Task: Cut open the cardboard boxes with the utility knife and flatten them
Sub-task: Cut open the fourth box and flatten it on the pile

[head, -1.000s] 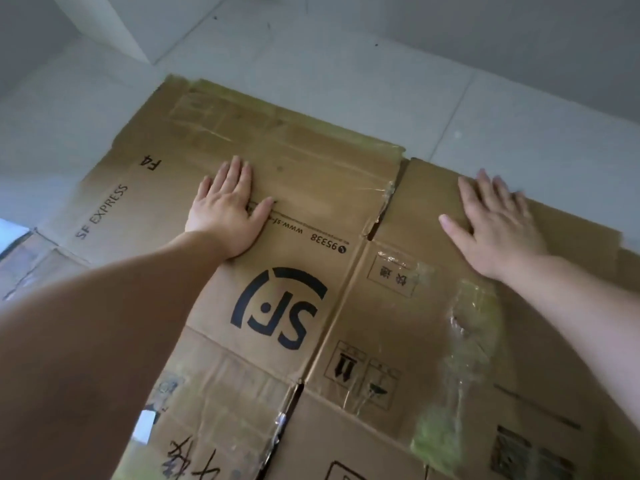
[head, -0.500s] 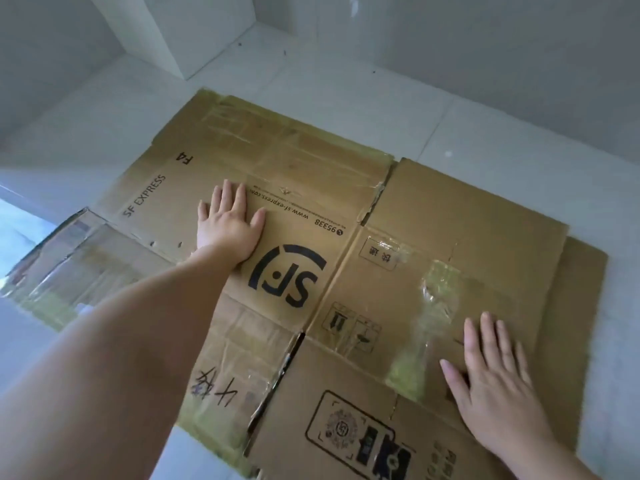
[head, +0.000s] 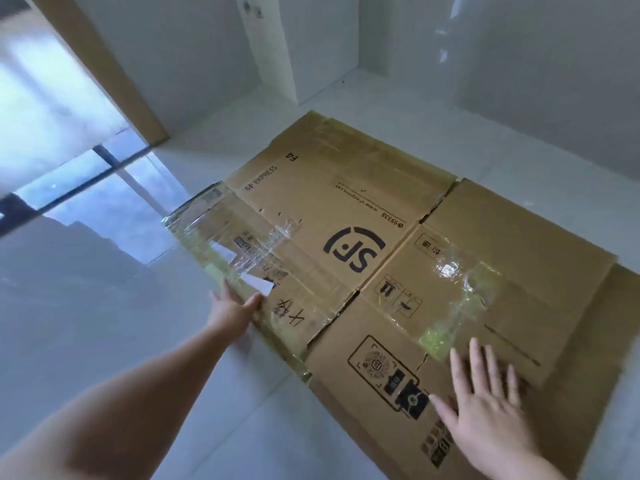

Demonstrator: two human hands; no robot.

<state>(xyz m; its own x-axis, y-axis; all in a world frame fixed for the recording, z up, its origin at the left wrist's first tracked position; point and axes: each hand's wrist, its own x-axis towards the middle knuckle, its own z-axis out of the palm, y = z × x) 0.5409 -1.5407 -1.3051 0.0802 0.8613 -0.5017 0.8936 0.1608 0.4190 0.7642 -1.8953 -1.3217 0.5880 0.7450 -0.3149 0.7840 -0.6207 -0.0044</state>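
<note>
A large brown cardboard box [head: 363, 209] printed with an SF logo lies opened out flat on the pale floor. Clear tape clings to its left flap [head: 242, 251] and to a strip near the middle right. My left hand [head: 230, 308] grips the near left edge of the cardboard, thumb on top and fingers underneath. My right hand [head: 485, 410] rests flat on the near right panel, fingers spread, holding nothing. No utility knife is in view.
White tiled floor [head: 138, 341] surrounds the cardboard. A glass door or window with a brown frame [head: 104, 81] stands at the left. White walls and a white pillar [head: 294, 46] close off the back.
My left hand left the middle of the cardboard and took hold of its near left edge. My right hand stays flat on the near right panel. The view has pulled back.
</note>
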